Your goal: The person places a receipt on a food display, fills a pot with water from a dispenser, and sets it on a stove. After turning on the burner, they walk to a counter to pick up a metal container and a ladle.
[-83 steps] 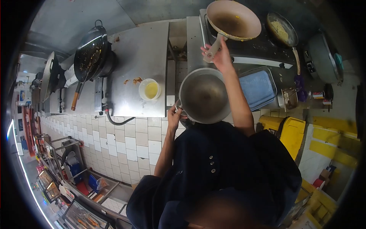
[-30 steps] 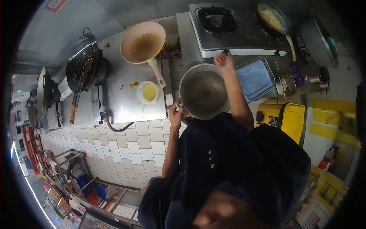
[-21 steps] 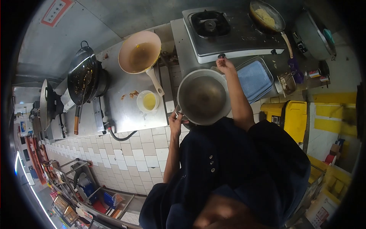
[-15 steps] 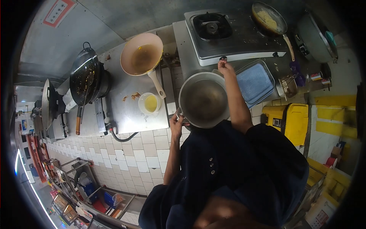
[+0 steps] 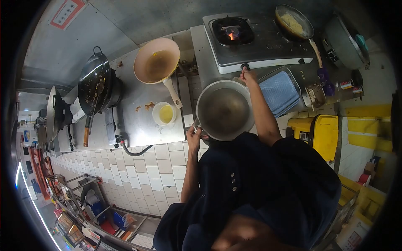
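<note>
My left hand (image 5: pixel 194 136) is closed round the side handle of a large grey metal pot (image 5: pixel 202 128), held in front of my body. Shallow, murky-looking contents cover the pot's bottom. My right hand (image 5: pixel 248 77) is just below a black stove knob (image 5: pixel 245 66), thumb and fingers apart, close to the pot's far rim. Whether a fingertip still touches the knob is hard to see. On the white-fronted gas stove (image 5: pixel 268 52), an orange flame (image 5: pixel 231 36) burns in the left burner.
A frying pan with yellowish food (image 5: pixel 293 25) sits on the stove's right side. Beside my right forearm is a tray with a blue cloth (image 5: pixel 278 94). Leftward are a pale pan (image 5: pixel 140 62), a tub of yellow liquid (image 5: pixel 166 113) and a black wok (image 5: pixel 90 79). A yellow bin (image 5: pixel 326 136) stands at right.
The burner has lit, where no flame showed before. My right hand has drawn back slightly from the knob toward the pot. My left hand keeps its hold on the pot.
</note>
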A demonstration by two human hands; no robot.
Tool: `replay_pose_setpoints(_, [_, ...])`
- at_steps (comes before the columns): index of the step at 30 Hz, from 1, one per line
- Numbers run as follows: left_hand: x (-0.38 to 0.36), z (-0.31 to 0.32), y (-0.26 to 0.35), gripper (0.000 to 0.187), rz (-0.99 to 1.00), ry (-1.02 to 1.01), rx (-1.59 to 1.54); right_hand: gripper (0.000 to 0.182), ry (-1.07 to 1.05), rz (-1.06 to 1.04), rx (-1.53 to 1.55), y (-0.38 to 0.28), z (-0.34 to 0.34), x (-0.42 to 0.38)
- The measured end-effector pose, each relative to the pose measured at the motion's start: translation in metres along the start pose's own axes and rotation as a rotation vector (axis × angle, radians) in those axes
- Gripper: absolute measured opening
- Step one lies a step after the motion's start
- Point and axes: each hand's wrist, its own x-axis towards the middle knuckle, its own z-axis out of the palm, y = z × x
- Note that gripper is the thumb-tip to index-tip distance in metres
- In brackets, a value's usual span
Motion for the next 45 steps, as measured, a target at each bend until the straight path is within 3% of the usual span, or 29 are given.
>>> replay_pose_setpoints(8, [0.002,0.0,-0.001,0.031,0.032,-0.018,-0.007,0.028,-0.063,0.027,-0.018,-0.005,-0.009,0.008])
replay_pose_setpoints(11, [0.004,-0.002,-0.003,0.031,0.032,-0.024,-0.001,0.036,-0.07,0.012,-0.206,-0.02,-0.014,-0.011])
replay_pose_setpoints(13, [0.005,-0.005,-0.003,0.032,0.029,-0.025,0.008,0.044,-0.008,-0.158,-0.725,-0.043,-0.017,-0.055])
replay_pose_setpoints(14, [0.006,-0.006,-0.003,0.032,0.006,-0.025,-0.008,0.044,-0.007,-0.163,-0.723,-0.043,-0.024,-0.062])
replay_pose_setpoints(16, [0.006,-0.005,-0.003,0.033,-0.019,-0.031,-0.029,0.048,0.087,-0.741,-1.277,-0.044,-0.048,-0.072])
replay_pose_setpoints(17, [0.006,-0.005,-0.003,0.033,-0.009,-0.03,-0.018,0.048,0.092,-0.742,-1.281,-0.044,-0.056,-0.074])
replay_pose_setpoints(20, [0.005,-0.005,-0.002,0.034,-0.011,-0.036,-0.01,0.049,-0.192,-0.545,-0.969,-0.034,-0.068,-0.068])
replay_pose_setpoints(21, [0.005,-0.005,0.0,0.034,-0.016,-0.045,-0.006,0.049,-0.181,-0.542,-0.968,-0.033,-0.066,-0.06])
replay_pose_setpoints(23, [0.006,-0.006,-0.005,0.034,-0.006,-0.063,-0.011,0.047,-0.201,-0.202,-0.659,-0.035,-0.045,-0.053])
replay_pose_setpoints(27, [0.0,0.003,0.014,0.029,0.002,-0.03,0.011,0.044,-0.042,-0.108,-0.562,-0.034,-0.014,-0.021])
replay_pose_setpoints(29, [0.001,0.0,0.011,0.03,0.018,-0.045,0.034,0.034,-0.072,0.128,-0.15,-0.012,-0.019,0.022])
replay_pose_setpoints(31, [0.003,0.0,0.008,0.03,0.022,-0.062,0.022,0.027,-0.178,0.249,0.094,-0.015,-0.017,0.011])
replay_pose_setpoints(33, [0.003,-0.003,0.004,0.03,0.022,-0.049,0.012,0.024,-0.252,0.418,0.537,-0.016,-0.018,0.013])
replay_pose_setpoints(34, [0.002,-0.002,0.005,0.029,0.027,-0.043,0.008,0.024,-0.252,0.42,0.535,-0.015,-0.017,0.011])
replay_pose_setpoints(36, [0.0,-0.001,0.007,0.029,0.009,-0.037,0.015,0.022,-0.318,0.633,1.299,-0.014,-0.011,0.008])
replay_pose_setpoints(37, [0.0,0.0,0.008,0.028,-0.005,-0.032,0.021,0.022,-0.32,0.636,1.295,-0.009,-0.006,0.008])
replay_pose_setpoints(39, [0.0,0.002,0.008,0.028,-0.009,-0.024,0.021,0.024,-0.363,0.392,1.576,0.006,0.008,0.006])
replay_pose_setpoints(43, [0.002,-0.002,0.003,0.027,0.008,-0.015,0.029,0.023,-0.282,0.376,1.536,0.012,0.006,0.009])
replay_pose_setpoints(45, [0.002,-0.002,0.001,0.029,0.0,-0.008,0.027,0.034,-0.338,0.211,0.859,0.007,-0.003,-0.008])
